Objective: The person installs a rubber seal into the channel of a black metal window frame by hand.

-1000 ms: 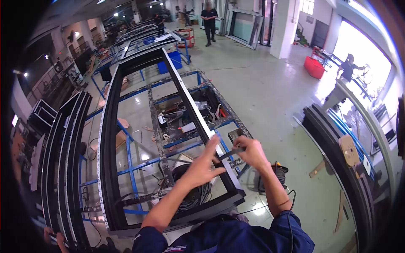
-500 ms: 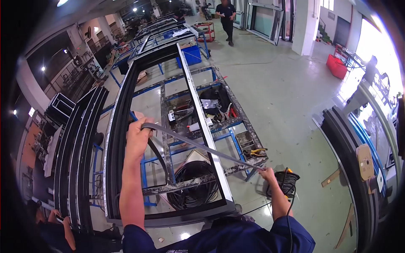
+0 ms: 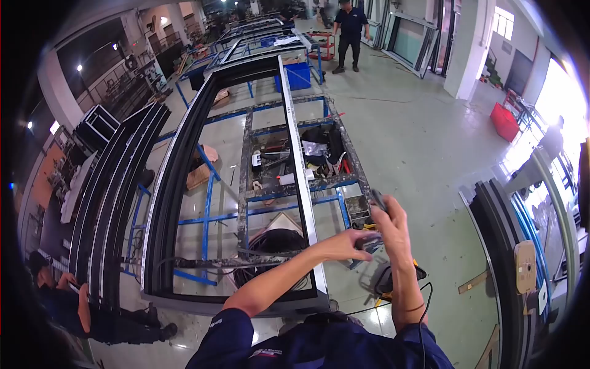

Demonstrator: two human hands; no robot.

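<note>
A large black window or door frame with silvery edges lies across a blue-legged work stand in front of me. My left hand reaches over the frame's right side, its fingers curled round part of a dark flexible strip. Close beside it, my right hand is raised and closed on another part of that strip, which pokes out above the fingers. Both hands are right of the frame, over the stand's corner. The strip's course between the hands is partly hidden and blurred. A coil of black strip lies below the frame opening.
Tools and a white bottle lie in the stand's tray. A cable reel is on the floor at right. Dark profiles stand left and right. One person works at lower left; another stands ahead.
My left hand has moved right, from the frame's left side to beside my right hand. The strip, stretched between them before, is now gathered there. My right hand has risen.
</note>
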